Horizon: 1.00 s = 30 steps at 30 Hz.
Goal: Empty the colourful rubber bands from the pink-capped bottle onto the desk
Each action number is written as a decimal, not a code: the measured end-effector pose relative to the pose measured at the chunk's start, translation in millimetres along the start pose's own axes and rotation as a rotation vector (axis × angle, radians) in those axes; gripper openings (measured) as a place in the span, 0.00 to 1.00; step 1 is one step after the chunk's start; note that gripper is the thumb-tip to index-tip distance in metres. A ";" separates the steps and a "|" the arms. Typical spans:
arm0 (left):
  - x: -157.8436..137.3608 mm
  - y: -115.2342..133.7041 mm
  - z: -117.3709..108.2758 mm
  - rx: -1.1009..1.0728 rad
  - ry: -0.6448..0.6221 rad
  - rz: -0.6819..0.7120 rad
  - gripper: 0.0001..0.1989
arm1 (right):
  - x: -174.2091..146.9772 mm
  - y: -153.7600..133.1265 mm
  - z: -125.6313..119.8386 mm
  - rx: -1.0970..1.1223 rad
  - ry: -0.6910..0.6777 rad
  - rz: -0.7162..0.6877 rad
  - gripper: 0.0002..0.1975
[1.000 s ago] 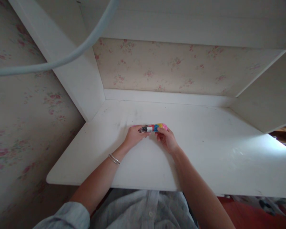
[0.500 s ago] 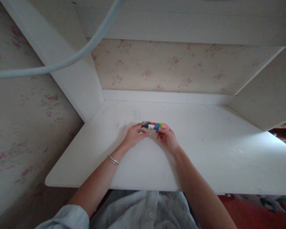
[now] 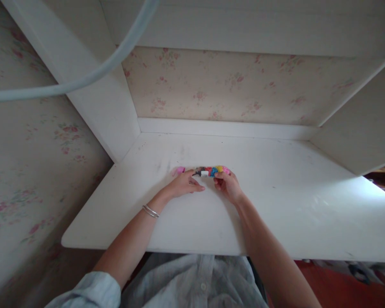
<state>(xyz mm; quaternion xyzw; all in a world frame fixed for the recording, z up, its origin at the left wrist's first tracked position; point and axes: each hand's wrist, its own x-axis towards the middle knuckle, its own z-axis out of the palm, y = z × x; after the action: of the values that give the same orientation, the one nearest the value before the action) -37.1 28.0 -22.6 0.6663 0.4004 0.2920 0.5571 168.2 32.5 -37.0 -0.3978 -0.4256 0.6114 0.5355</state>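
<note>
A slim clear tube (image 3: pixel 208 171) filled with small bright bits in dark, red, blue, yellow and pink sections lies crosswise between my hands; a white label is on its side. What the bits are is too small to make out. My right hand (image 3: pixel 227 185) pinches the tube's pink right end between thumb and fingers. At the other end, the fingers of my left hand (image 3: pixel 183 185) lie stretched against the tube, its thumb held apart. Past those fingers shows a bright pink piece (image 3: pixel 180 170), partly hidden; whether it joins the tube I cannot tell.
The white desk (image 3: pixel 276 205) has scuffs and specks. Behind it runs a low white ledge (image 3: pixel 224 128) under flowered wallpaper. White panels stand on both sides, and a pale curved cable (image 3: pixel 99 72) crosses the upper left.
The tube now lies more level, and the pink piece has come into sight beyond my left fingers. My left hand has shifted slightly down; my right hand keeps its pinch.
</note>
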 end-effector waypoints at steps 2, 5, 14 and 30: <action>-0.1 -0.8 0.1 0.006 -0.028 0.000 0.39 | -0.6 0.3 0.7 -0.002 -0.009 -0.002 0.06; 1.0 -2.2 0.4 0.007 -0.047 0.018 0.36 | -1.7 0.2 1.6 -0.016 -0.034 0.008 0.06; 5.0 -7.9 6.5 0.002 0.016 0.107 0.31 | -1.3 3.6 0.7 -0.019 0.002 0.008 0.07; 7.2 -1.2 16.4 0.170 0.340 0.182 0.13 | 7.1 8.4 4.1 0.016 0.287 -0.082 0.14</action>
<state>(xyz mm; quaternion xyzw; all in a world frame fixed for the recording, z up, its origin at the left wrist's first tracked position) -20.0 25.9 -27.7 0.6855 0.4499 0.4145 0.3948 160.8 38.6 -43.8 -0.4590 -0.3557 0.5291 0.6187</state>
